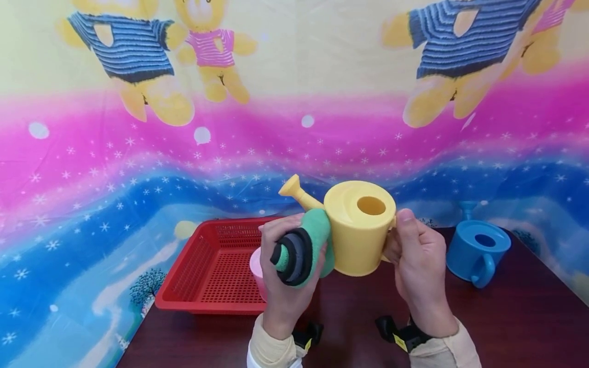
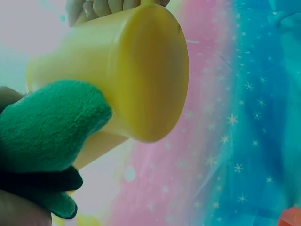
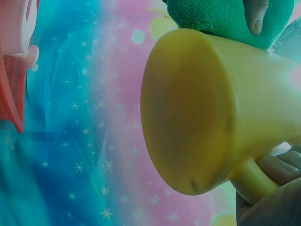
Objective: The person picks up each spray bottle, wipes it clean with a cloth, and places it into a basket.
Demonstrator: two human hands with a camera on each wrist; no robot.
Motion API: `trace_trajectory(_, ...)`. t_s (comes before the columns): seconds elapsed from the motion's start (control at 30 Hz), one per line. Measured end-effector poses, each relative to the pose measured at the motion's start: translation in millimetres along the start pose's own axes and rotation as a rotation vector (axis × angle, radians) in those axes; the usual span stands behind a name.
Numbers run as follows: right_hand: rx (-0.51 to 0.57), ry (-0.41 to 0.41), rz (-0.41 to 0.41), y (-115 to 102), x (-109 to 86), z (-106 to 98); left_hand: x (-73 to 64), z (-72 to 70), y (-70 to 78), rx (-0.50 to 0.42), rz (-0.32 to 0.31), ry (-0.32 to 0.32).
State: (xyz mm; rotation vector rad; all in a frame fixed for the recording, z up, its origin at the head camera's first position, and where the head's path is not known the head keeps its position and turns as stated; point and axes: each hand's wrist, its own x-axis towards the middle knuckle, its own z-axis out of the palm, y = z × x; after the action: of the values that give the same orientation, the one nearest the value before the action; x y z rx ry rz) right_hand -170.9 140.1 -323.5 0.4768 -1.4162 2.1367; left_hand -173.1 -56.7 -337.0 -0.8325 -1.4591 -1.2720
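Observation:
My right hand grips the handle of a yellow watering can, raised above the table with its spout toward the left. Bunched in my left hand is a green fuzzy cloth with black edging, held against the can's side below the spout. In the left wrist view the cloth lies on the can's wall, near its round base. From the right wrist, the base shows in full, and my fingers wrap the handle.
A red plastic basket stands at the left on the dark table. Inside it is a pink item, partly hidden behind my left hand. A blue watering can stands at the right. A patterned cloth backdrop hangs behind.

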Motion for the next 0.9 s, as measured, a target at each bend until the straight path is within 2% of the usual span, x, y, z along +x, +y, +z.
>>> trace_trajectory(0.2, -0.017, 0.099, -0.018, -4.5, 0.4, 3.2, -1.4, -1.6, -2.0, -0.058, 0.013, -0.127)
trace_trajectory(0.37, 0.032, 0.12, -0.066, -5.9, 2.5, 0.6, -1.5, -0.4, -1.0, -0.09, -0.005, -0.237)
trace_trajectory(0.5, 0.057, 0.126, -0.116, -4.2, 4.1, -2.2, -1.7, 0.7, 1.1, -0.077, -0.035, -0.295)
trace_trajectory(0.63, 0.066, 0.133, -0.176, -0.5, 5.1, -3.4, -1.9, 1.2, 1.9, -0.046, -0.048, -0.328)
trace_trajectory(0.73, 0.022, 0.148, -0.19, 0.6, 4.7, -4.1, -1.6, 1.4, 1.7, -0.003, -0.034, -0.331)
trace_trajectory(0.9, -0.106, 0.174, -0.129, -1.9, 3.1, -3.6, -1.9, -0.2, 0.3, 0.062, 0.004, -0.307)
